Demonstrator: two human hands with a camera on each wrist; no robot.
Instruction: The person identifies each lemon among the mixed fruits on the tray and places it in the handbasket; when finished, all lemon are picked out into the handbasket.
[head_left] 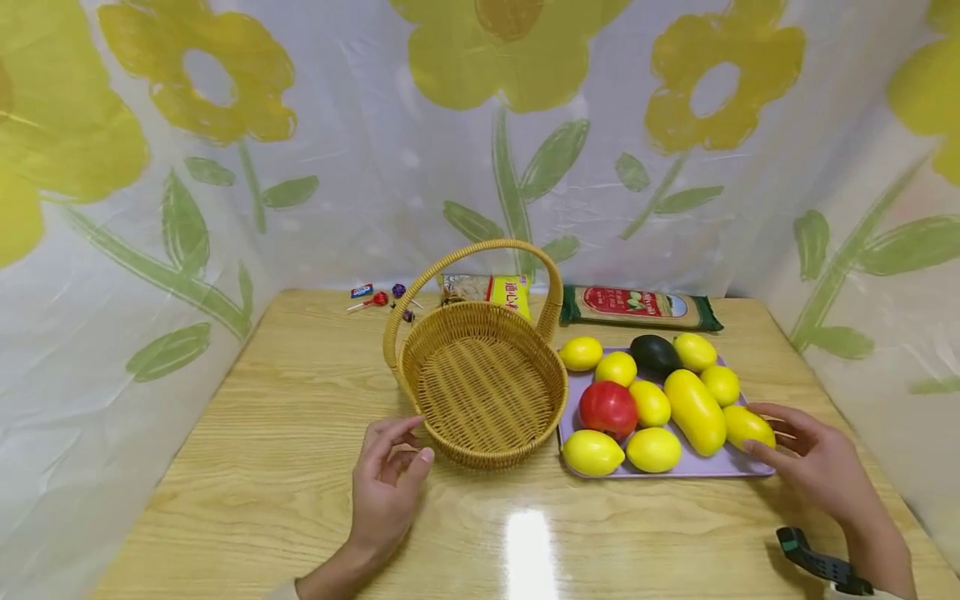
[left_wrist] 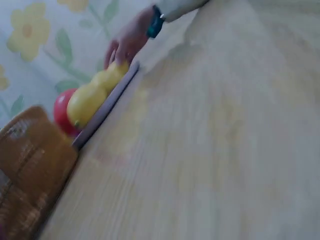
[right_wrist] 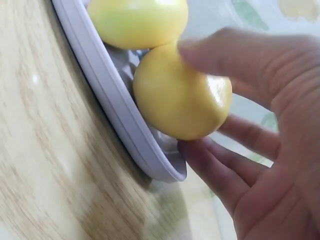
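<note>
On the right, my right hand (head_left: 817, 458) grips a smooth yellow fruit (head_left: 746, 427) at the right end of a lilac tray (head_left: 720, 468). In the right wrist view its thumb lies over the yellow fruit (right_wrist: 182, 95), with fingers beneath, close to the tray's rim (right_wrist: 132, 137). My left hand (head_left: 386, 487) has loosely bent fingers, its fingertips right at the near left rim of a woven basket (head_left: 487, 383). The basket has a tall handle and nothing in it. The left wrist view catches the basket's side (left_wrist: 30, 170) and the right hand (left_wrist: 130, 42) at the tray.
The tray also bears several lemons (head_left: 654, 450), a long yellow fruit (head_left: 695, 412), a red pomegranate (head_left: 607, 408) and a dark avocado (head_left: 654, 357). Behind stand a noodle packet (head_left: 637, 308), a yellow-and-clear bag (head_left: 487, 289) and lollipops (head_left: 380, 298). Flowered curtains (head_left: 337, 167) enclose the table.
</note>
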